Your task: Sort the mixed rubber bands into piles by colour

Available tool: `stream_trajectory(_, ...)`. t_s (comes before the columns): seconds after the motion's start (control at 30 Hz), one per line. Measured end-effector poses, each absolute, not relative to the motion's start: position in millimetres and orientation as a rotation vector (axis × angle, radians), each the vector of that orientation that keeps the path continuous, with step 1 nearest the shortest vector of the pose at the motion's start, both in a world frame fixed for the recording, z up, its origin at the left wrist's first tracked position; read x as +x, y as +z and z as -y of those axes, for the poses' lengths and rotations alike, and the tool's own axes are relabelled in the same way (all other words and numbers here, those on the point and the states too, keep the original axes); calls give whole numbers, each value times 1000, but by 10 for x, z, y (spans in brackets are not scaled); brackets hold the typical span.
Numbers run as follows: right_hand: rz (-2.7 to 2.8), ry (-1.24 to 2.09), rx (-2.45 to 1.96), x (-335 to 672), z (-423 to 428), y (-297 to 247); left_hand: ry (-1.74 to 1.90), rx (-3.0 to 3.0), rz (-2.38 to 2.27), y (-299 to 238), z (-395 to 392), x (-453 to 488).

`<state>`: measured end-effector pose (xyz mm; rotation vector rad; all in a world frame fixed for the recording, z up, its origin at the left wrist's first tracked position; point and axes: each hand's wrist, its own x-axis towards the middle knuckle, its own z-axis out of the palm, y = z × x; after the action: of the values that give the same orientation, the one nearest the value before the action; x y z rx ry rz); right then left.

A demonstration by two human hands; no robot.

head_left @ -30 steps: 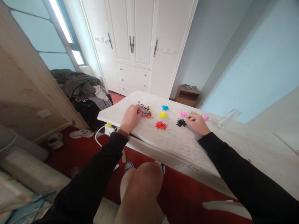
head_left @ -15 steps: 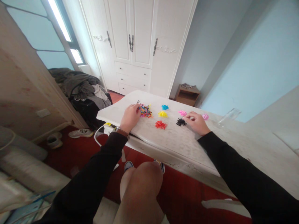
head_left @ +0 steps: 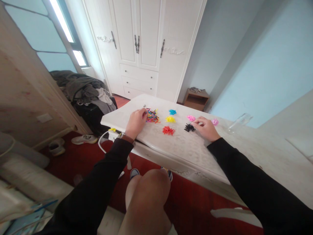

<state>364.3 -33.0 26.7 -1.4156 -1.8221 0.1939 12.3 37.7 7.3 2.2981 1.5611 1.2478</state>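
Observation:
My left hand (head_left: 137,122) rests at the left edge of a mixed pile of small coloured strips (head_left: 153,116) that look like rubber bands. Its fingers are pinched together, and what they hold is too small to make out. Beside the black pile (head_left: 189,127) is my right hand (head_left: 205,128), thumb and fingers closed at the pile's edge; any piece in them is hidden. Between the hands lie a blue pile (head_left: 172,112), a yellow pile (head_left: 170,119) and a red pile (head_left: 168,131). A pink pile (head_left: 190,118) sits just behind the black one.
All the piles lie on a pale table (head_left: 186,150). A single dark loop (head_left: 144,106) lies beyond my left hand. Right of my right hand are a pink item (head_left: 215,121) and a clear glass (head_left: 241,122) on its side. A white cable (head_left: 100,142) hangs at the left edge.
Both hands stay almost where they were, with only slight finger movement. The piles look the same, and the camera view has shifted very slightly.

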Motion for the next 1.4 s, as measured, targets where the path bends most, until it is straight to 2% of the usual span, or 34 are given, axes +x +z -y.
stream_trajectory(0.8,1818,204,-1388,3650,311,246,1344,2317,-1429,71,-374,116)
stream_trajectory(1.4,1826,205,-1401,3634,328,271,1328,2279,-1502,63,-389,123)
